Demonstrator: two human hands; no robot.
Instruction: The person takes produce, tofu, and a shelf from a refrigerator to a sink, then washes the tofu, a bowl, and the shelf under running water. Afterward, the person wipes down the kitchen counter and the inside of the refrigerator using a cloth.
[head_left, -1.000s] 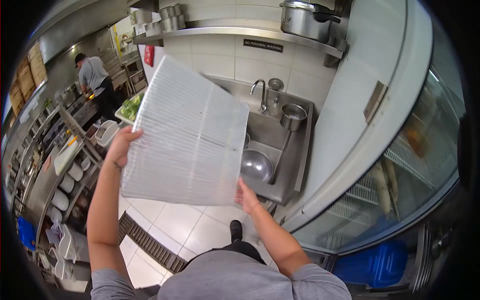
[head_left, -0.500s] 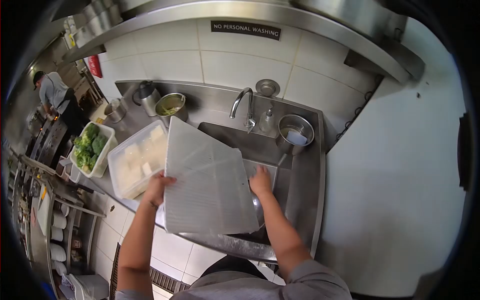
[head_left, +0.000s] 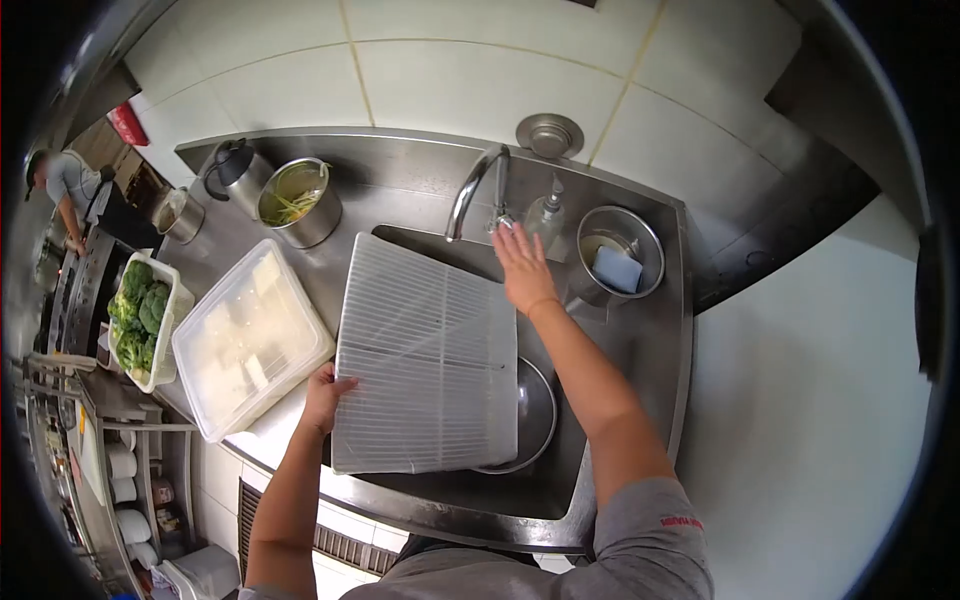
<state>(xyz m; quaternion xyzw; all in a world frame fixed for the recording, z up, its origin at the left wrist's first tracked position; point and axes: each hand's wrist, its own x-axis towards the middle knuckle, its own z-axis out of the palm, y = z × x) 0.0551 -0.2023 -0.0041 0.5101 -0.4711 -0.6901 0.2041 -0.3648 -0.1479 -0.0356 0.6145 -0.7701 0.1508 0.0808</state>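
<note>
A wire rack wrapped in clear plastic (head_left: 430,370) lies slanted over the sink, above a round metal bowl (head_left: 535,415). My left hand (head_left: 325,398) grips the rack's left edge, thumb on top. At the base of the curved faucet (head_left: 468,200), my right hand (head_left: 524,268) is off the rack with its fingers stretched out, close to the tap handle. A soap pump bottle (head_left: 548,215) stands just behind that hand.
Left of the sink are a lidded tub of pale blocks (head_left: 250,345), a basket of broccoli (head_left: 143,320), a pot of green strips (head_left: 300,205) and a flask (head_left: 240,175). A pot with a blue sponge (head_left: 622,250) is at right. Another person (head_left: 90,200) stands far left.
The view has moved in over the sink. The rack has come down from upright to above the basin. My right hand has let go of it and moved up to the faucet.
</note>
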